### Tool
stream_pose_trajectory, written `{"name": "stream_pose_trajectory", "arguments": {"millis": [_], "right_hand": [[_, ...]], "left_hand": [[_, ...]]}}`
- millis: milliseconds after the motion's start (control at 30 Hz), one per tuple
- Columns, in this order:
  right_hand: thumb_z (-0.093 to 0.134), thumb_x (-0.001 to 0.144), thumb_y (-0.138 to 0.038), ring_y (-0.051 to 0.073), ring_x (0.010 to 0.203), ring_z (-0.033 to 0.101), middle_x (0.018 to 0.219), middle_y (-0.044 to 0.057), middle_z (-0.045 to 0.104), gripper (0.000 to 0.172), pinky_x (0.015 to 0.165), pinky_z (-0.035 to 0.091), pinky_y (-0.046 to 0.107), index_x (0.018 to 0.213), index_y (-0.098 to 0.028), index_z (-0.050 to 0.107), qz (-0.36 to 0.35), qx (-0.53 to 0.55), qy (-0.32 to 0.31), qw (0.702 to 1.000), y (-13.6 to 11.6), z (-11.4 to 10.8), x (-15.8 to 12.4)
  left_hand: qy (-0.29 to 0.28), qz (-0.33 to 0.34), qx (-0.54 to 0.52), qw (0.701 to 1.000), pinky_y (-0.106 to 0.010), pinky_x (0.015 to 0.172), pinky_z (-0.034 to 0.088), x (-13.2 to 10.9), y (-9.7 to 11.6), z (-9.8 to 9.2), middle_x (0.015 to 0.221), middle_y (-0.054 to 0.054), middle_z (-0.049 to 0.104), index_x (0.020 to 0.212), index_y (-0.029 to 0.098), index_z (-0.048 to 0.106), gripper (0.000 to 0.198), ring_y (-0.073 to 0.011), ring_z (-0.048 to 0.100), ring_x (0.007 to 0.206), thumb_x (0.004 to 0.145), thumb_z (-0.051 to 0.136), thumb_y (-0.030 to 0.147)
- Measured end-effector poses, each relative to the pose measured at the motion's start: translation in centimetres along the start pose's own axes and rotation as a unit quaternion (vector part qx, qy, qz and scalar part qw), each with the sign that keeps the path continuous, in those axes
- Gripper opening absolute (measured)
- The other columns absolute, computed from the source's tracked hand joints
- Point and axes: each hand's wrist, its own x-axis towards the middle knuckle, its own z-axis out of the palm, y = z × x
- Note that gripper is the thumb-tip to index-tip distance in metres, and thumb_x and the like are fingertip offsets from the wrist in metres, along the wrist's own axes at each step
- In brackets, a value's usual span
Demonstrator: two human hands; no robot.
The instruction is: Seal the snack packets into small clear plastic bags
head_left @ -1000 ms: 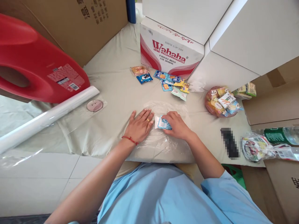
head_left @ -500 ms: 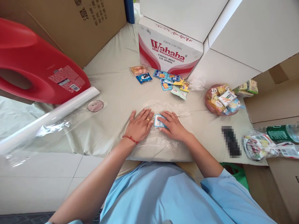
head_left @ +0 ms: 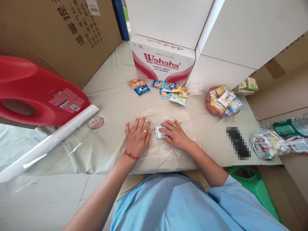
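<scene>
My left hand lies flat with fingers spread on a sheet of clear plastic wrap spread over the pale cloth. My right hand presses down on a small blue and white snack packet that lies on the wrap, fingers stretched over it. The packet's left end shows between my two hands. A red cord is on my left wrist and a ring on one finger.
Loose snack packets lie by a Wahaha carton. A bowl of snacks sits at right, a dark remote-like object beside it. A roll of wrap and a red jug lie at left. Cardboard boxes stand around.
The camera has tilted and shifted, so everything sits lower and more to the left. My left hand's fingers have spread wider. My right hand has flattened over the packet, covering more of it.
</scene>
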Motion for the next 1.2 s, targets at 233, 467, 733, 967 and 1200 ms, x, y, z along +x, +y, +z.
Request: {"name": "stream_pose_trajectory", "arguments": {"millis": [233,467,733,967,1200], "right_hand": [[0.057,0.106,-0.039,0.03,0.155,0.038,0.161,0.01,0.053,0.041,0.127,0.021,0.068,0.146,-0.029,0.062,-0.004,-0.001,0.011,1.0,-0.1,0.4,-0.2],[0.05,0.107,-0.045,0.03,0.146,0.049,0.15,0.015,0.06,0.042,0.123,0.036,0.061,0.141,-0.025,0.062,-0.049,0.091,0.113,0.988,-0.3,-2.5,-3.5],[0.072,0.093,-0.057,0.036,0.144,0.049,0.156,0.02,0.052,0.077,0.117,0.049,0.06,0.157,-0.025,0.044,-0.035,0.094,0.022,0.995,-1.4,-2.5,-12.7],[0.054,0.103,-0.019,0.029,0.125,0.062,0.138,0.017,0.063,0.038,0.101,0.06,0.053,0.14,-0.025,0.057,0.038,0.076,0.138,0.987,-1.3,0.2,-14.0],[0.05,0.106,-0.022,0.025,0.105,0.068,0.12,0.014,0.073,0.025,0.088,0.061,0.043,0.119,-0.023,0.071,-0.017,0.105,0.098,0.99,-0.1,-4.8,-10.4]], "left_hand": [[-0.061,0.023,0.001,0.998,-0.072,0.126,0.015,-2.1,-2.0,-0.7,0.154,-0.009,0.06,0.157,0.034,0.049,0.051,-0.0342,0.047,0.151,0.107,0.039,0.037],[0.048,0.033,0.034,0.998,-0.059,0.129,0.025,-4.0,-3.3,-2.1,0.165,-0.009,0.048,0.156,0.033,0.049,0.055,-0.0289,0.031,0.161,0.102,0.05,0.025],[-0.079,0.149,-0.036,0.985,-0.056,0.133,0.018,-6.0,-5.5,-3.3,0.143,0.0,0.07,0.128,0.032,0.071,0.056,-0.0247,0.041,0.155,0.087,0.043,0.007],[-0.082,0.134,-0.092,0.983,-0.059,0.13,0.023,-6.3,-5.3,-2.8,0.161,-0.012,0.051,0.141,0.025,0.062,0.049,-0.0338,0.033,0.158,0.094,0.059,0.04],[-0.033,0.118,-0.097,0.988,-0.061,0.129,0.022,-4.0,-3.2,-2.1,0.158,-0.01,0.055,0.116,0.027,0.073,0.026,-0.0333,0.03,0.16,0.098,0.058,0.038]]}}
